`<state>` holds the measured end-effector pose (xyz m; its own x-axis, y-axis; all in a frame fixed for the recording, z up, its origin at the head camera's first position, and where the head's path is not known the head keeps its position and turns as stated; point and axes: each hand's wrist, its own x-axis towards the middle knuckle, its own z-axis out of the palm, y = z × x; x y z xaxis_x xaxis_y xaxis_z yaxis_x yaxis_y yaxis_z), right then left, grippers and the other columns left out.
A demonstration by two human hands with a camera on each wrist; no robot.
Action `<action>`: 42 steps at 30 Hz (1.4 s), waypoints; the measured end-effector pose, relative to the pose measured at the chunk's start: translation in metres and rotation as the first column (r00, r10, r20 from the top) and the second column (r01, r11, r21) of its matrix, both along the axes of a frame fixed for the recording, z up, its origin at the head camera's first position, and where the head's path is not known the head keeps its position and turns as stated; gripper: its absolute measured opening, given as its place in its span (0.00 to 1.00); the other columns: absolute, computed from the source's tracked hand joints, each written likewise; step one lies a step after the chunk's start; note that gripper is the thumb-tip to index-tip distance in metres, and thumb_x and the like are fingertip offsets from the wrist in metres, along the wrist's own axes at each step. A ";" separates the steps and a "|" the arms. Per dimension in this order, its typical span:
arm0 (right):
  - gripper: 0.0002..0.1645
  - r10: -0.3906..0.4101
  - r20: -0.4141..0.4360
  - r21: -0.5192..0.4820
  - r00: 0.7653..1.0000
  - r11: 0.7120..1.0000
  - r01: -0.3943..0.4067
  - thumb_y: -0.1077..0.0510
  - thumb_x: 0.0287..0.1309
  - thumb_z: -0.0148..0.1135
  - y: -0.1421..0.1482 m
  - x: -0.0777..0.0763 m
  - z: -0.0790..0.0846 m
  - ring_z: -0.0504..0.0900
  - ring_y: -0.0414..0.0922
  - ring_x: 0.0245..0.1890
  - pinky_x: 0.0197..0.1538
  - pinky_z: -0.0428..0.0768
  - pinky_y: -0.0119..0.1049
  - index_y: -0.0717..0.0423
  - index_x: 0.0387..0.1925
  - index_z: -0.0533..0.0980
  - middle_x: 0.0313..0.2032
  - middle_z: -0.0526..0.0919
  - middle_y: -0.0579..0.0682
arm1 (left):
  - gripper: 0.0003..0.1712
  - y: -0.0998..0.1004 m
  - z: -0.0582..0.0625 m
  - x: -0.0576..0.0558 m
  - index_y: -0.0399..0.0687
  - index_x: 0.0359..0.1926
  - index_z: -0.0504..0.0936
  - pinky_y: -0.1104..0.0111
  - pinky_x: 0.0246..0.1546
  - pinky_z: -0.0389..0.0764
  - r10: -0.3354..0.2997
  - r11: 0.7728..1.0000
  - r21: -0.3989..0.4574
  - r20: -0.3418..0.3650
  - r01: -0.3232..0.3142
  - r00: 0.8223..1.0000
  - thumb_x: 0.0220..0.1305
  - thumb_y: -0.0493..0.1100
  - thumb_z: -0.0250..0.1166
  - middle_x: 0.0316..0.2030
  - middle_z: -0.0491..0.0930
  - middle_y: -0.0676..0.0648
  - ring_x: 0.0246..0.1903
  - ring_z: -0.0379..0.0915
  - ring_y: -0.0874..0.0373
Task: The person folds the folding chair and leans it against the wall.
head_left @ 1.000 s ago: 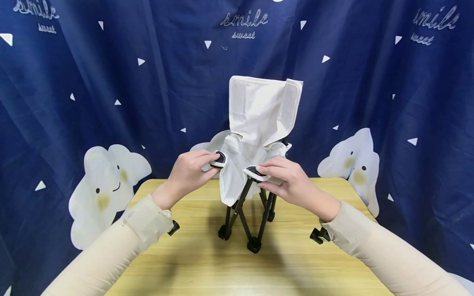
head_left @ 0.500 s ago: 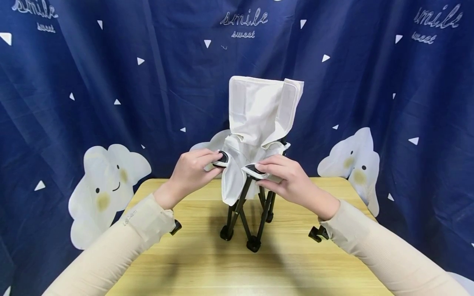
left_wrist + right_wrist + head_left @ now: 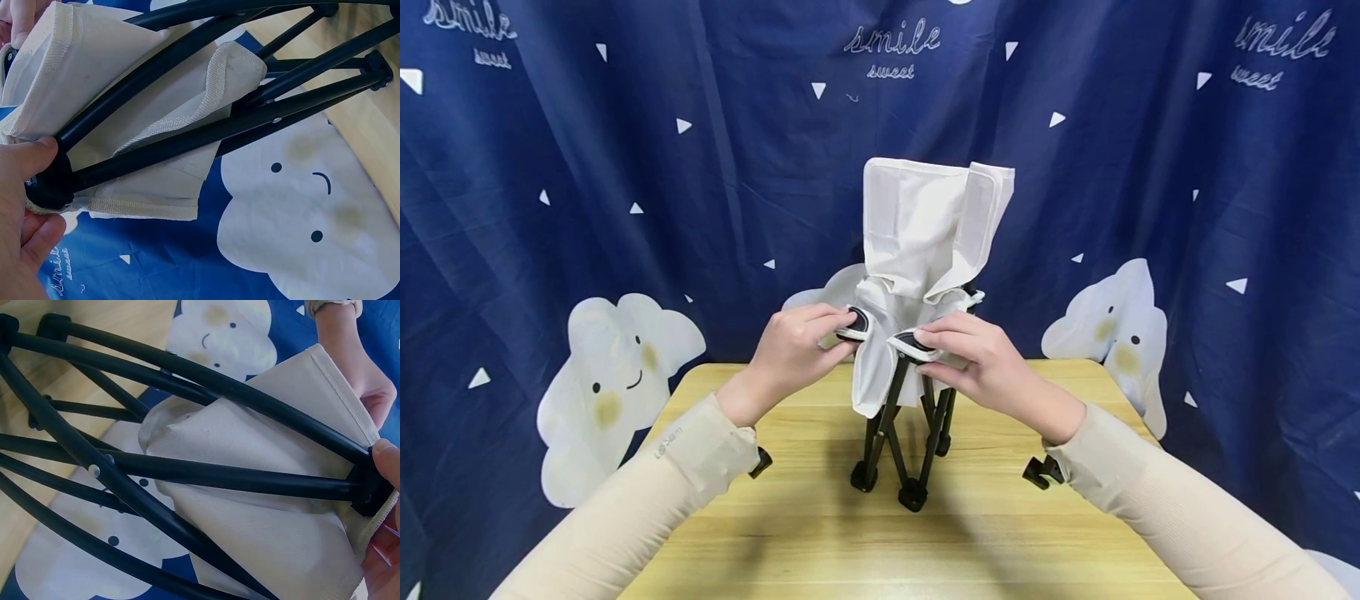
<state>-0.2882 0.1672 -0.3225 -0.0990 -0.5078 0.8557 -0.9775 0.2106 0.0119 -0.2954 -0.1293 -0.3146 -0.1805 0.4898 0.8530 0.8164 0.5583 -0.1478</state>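
Note:
A small folding camp chair (image 3: 917, 225) with white fabric and a black tube frame (image 3: 891, 417) stands upright, partly folded, its seat fabric sagging in creases. On its left front, my left hand (image 3: 797, 343) pinches a black-patched fabric corner (image 3: 855, 323) between fingers and thumb. My right hand (image 3: 981, 354) grips the matching right corner (image 3: 912, 342) the same way. In the left wrist view, the thumb and fingers hold a black joint (image 3: 53, 181) where the tubes meet the fabric. The right wrist view has the thumb against a similar joint (image 3: 369, 490).
The chair's black feet (image 3: 913, 495) rest on a wooden table (image 3: 820, 542). Behind the table hangs a dark blue curtain (image 3: 760, 167) with white triangles, smiling clouds and lettering. A black clip-like mount (image 3: 1037, 473) sticks out below the right wrist, another (image 3: 760, 462) by the left.
My left hand has shifted slightly right with its corner, bringing the two front corners closer together. The left front foot has slid inward, and the backrest's right flap has turned inward a little.

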 end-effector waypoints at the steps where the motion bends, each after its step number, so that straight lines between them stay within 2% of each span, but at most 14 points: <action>1: 0.29 0.000 0.000 0.001 1.000 1.000 0.000 0.73 0.37 0.86 0.000 0.000 0.000 0.89 0.54 0.41 0.44 0.88 0.41 0.65 0.48 0.88 0.43 0.91 0.59 | 0.17 0.000 0.000 0.000 0.36 0.41 0.94 0.55 0.37 0.92 -0.001 1.000 0.000 0.000 0.001 1.000 0.46 0.31 0.85 0.35 0.93 0.41 0.34 0.91 0.49; 30: 0.30 -0.018 -0.008 0.014 1.000 1.000 0.018 0.73 0.36 0.87 -0.006 0.005 0.005 0.89 0.53 0.40 0.42 0.88 0.40 0.65 0.47 0.88 0.43 0.91 0.59 | 0.19 0.011 0.003 0.006 0.37 0.41 0.94 0.58 0.37 0.92 0.002 1.000 -0.018 -0.034 -0.003 0.999 0.45 0.35 0.87 0.35 0.93 0.43 0.34 0.91 0.51; 42: 0.30 -0.032 -0.009 0.026 0.999 0.999 0.033 0.73 0.37 0.87 -0.006 0.007 0.009 0.89 0.52 0.40 0.40 0.87 0.40 0.65 0.48 0.88 0.44 0.92 0.58 | 0.19 0.014 0.003 0.004 0.37 0.41 0.94 0.59 0.38 0.92 -0.004 1.000 -0.012 -0.053 0.003 0.999 0.44 0.35 0.88 0.35 0.93 0.43 0.34 0.91 0.51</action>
<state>-0.2809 0.1611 -0.3138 -0.1087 -0.5267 0.8431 -0.9700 0.2418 0.0260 -0.2912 -0.1155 -0.3116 -0.1331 0.5007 0.8553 0.8091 0.5533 -0.1980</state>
